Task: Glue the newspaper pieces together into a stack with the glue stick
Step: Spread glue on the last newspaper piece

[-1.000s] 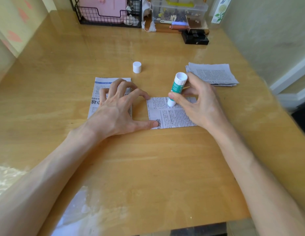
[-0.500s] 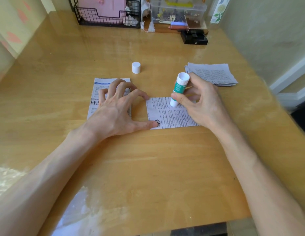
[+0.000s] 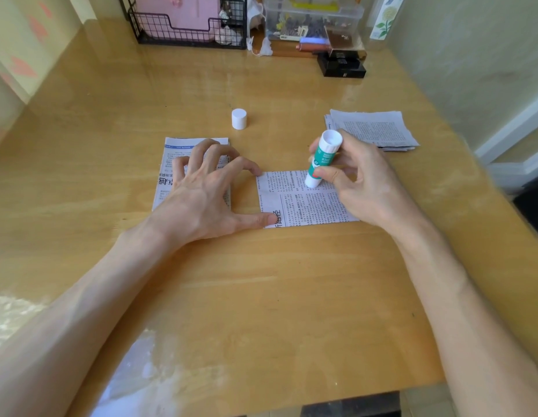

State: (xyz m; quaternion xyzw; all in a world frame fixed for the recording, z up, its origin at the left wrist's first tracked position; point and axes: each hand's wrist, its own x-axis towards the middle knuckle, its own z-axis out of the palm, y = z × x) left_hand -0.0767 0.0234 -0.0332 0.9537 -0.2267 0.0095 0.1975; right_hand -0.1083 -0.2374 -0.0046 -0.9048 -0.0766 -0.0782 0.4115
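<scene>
right hand (image 3: 367, 188) pinches glue stick (image 3: 323, 156) on newspaper piece (image 3: 309, 206); left hand (image 3: 201, 203) pins it with spread fingers (image 3: 246, 165).

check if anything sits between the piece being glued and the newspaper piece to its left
Only the left hand: its fingers rest on the left piece, its thumb on a near corner of the glued piece. The white cap stands farther back, off that path.

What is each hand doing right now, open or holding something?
Left hand: open, fingers spread, thumb pressing a corner of the middle newspaper piece.
Right hand: closed on the glue stick, its tip down on that piece.
</scene>
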